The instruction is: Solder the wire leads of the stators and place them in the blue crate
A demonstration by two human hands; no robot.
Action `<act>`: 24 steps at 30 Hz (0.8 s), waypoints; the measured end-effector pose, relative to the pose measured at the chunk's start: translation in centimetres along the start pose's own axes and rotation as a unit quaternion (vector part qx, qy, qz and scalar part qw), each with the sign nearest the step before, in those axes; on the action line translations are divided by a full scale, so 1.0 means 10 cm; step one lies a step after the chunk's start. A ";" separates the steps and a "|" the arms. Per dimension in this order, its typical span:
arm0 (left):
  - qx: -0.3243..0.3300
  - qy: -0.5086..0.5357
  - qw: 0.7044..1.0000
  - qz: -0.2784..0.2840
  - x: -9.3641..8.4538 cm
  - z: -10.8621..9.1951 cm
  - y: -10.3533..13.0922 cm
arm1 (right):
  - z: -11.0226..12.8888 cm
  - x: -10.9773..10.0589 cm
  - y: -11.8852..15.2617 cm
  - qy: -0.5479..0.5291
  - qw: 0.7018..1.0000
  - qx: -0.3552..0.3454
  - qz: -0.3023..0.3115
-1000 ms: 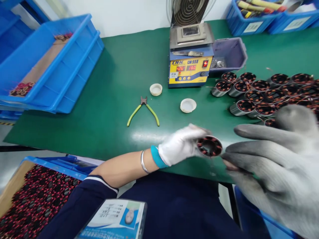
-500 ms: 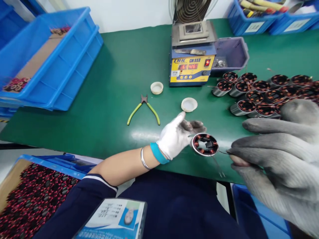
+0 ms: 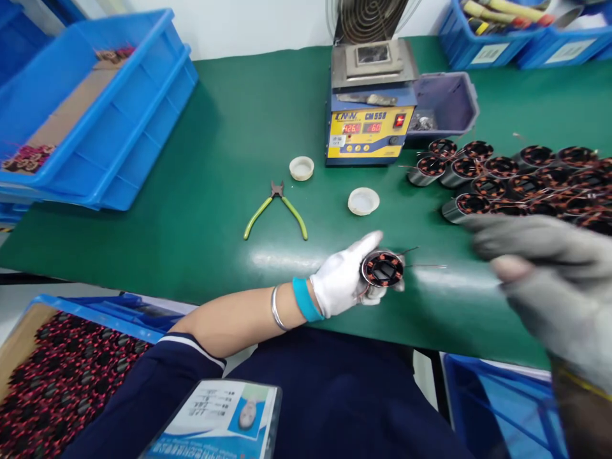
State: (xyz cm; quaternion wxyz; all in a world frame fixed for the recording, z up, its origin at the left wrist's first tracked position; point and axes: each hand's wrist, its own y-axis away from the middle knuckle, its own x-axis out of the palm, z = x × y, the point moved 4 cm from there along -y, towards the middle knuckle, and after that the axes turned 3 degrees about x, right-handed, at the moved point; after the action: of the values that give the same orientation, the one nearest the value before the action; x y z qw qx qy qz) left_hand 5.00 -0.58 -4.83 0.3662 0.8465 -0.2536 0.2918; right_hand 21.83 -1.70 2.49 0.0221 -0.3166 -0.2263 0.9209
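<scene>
My left hand (image 3: 342,277), in a white glove with a teal cuff, is closed around a round motor stator (image 3: 382,269) in a metal ring. Its copper windings face up, and thin lead wires (image 3: 425,265) stick out to the right. To the right, my right hand (image 3: 540,261) is in a grey-stained glove with a bare thumb tip. Motion blurs it, but its fingers look stretched out, apart from the stator, and nothing shows in them. Just beyond it stand several similar stators (image 3: 471,207) in rows, partly covered by the hand.
Green-handled cutters (image 3: 276,203) and two small white dishes (image 3: 301,168) lie on the green table (image 3: 229,127). Behind stands a yellow-fronted solder pot (image 3: 368,131) beside a purple bin (image 3: 449,102). Blue crates (image 3: 138,121) flank the left; another crate (image 3: 90,376) of red-wound parts sits lower left.
My right hand has let go of the stator's wire and moved away, up and to the right. My left hand has turned the stator, and its wires now point right.
</scene>
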 end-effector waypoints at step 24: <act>0.021 0.044 0.999 0.009 -0.03 -0.04 -0.02 | 0.32 0.22 0.01 0.031 0.986 -0.159 0.050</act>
State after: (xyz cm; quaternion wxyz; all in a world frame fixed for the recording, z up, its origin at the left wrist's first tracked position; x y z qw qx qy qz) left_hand 4.83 -0.09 -4.89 0.3568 0.8381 -0.2386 0.3367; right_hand 18.20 -2.65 3.44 -0.0673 -0.3555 -0.3530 0.8628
